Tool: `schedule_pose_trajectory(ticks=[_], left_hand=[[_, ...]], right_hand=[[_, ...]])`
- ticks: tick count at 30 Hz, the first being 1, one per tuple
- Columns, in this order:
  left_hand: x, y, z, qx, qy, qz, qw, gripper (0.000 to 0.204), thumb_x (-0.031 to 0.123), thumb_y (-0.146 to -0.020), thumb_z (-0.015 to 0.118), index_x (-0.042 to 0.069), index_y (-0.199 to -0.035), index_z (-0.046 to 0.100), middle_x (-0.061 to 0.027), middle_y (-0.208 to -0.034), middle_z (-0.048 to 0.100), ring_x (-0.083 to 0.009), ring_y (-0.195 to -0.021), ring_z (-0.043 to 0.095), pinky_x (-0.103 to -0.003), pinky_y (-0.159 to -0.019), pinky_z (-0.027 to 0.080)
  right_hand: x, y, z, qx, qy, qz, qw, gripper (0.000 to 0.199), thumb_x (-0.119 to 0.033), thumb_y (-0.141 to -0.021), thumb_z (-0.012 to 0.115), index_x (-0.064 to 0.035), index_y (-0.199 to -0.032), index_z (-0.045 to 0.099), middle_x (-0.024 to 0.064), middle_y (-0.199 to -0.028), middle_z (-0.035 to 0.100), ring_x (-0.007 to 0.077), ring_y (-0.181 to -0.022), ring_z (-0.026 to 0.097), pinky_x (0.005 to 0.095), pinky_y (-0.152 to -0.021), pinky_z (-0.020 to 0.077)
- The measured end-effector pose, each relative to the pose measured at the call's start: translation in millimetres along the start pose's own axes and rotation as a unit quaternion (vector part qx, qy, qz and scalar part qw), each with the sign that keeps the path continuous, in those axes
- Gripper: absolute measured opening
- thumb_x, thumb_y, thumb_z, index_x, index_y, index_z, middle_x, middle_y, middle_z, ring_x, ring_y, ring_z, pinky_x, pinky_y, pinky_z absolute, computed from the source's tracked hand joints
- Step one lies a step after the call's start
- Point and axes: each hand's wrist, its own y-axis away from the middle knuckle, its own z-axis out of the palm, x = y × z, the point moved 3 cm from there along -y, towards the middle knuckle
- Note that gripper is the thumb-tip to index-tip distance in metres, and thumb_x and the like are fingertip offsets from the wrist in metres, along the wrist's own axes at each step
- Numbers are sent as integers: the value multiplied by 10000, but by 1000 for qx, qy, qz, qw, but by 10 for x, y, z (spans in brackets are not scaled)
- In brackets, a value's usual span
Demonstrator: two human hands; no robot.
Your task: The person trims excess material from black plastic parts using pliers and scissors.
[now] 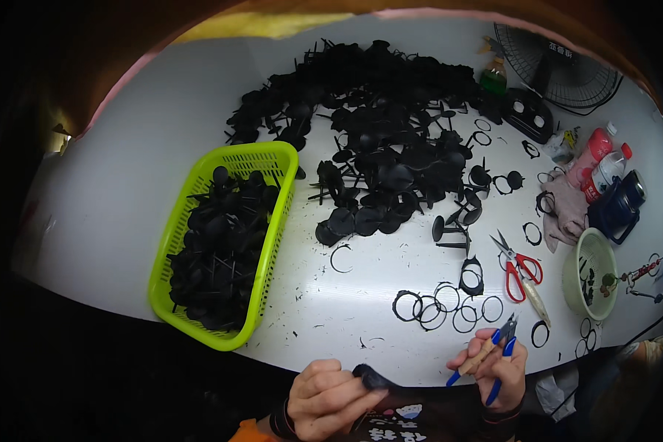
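Close to the table's near edge, my left hand point(328, 401) pinches a black rubber-like part point(374, 377) between thumb and fingers. The part looks curved, and the fingers cover some of it. My right hand point(510, 374) is closed round blue-handled side cutters point(502, 346), their jaws pointing up and away from me. The cutters are apart from the black part. Beyond the hands lies a large heap of black disc-shaped parts with thin stems point(398, 158). More such parts fill the green plastic basket point(291, 177) on the left.
Thin black rings point(447, 297) lie beyond my right hand. Red-handled scissors point(516, 283) are next to them. At the right stand a pale bowl point(576, 283), a cloth point(565, 210), bottles point(604, 177) and a dark blue container point(613, 210). A black fan point(541, 81) stands at the back right.
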Motion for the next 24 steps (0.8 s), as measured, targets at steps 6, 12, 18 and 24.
schedule_pose_trajectory(ticks=[6, 12, 18, 24], left_hand=[[-380, 255, 393, 81, 532, -331, 775, 183, -83, -699, 651, -46, -877, 631, -142, -843, 594, -190, -771, 558, -266, -676, 451], [-347, 335, 555, 73, 683, -342, 641, 194, 38, -779, 616, -87, -926, 590, -183, -908, 569, -211, -834, 557, -300, -748, 455], [-312, 339, 599, 74, 740, -358, 565, 204, 34, -783, 610, -98, -935, 578, -184, -935, 564, -221, -873, 550, -319, -790, 445], [-364, 346, 592, 96, 730, -388, 555, 176, -19, -778, 594, -85, -941, 585, -169, -929, 582, -214, -836, 564, -307, -768, 457]], right_hand=[[-141, 212, 732, -159, 584, -318, 730, 433, 52, -699, 548, 81, -1124, 463, 190, -918, 523, 261, -715, 565, 339, -661, 460], [-98, 58, 883, -178, 696, -366, 592, 671, 53, -483, 576, 99, -1137, 434, 174, -872, 456, 310, -772, 452, 420, -650, 379], [-95, 60, 926, -166, 731, -402, 525, 624, 38, -497, 577, 104, -1105, 455, 166, -837, 453, 300, -727, 463, 411, -640, 380], [-110, 250, 861, -344, 493, -223, 768, 466, 114, -600, 500, 91, -1065, 496, 195, -868, 516, 261, -643, 530, 332, -611, 440]])
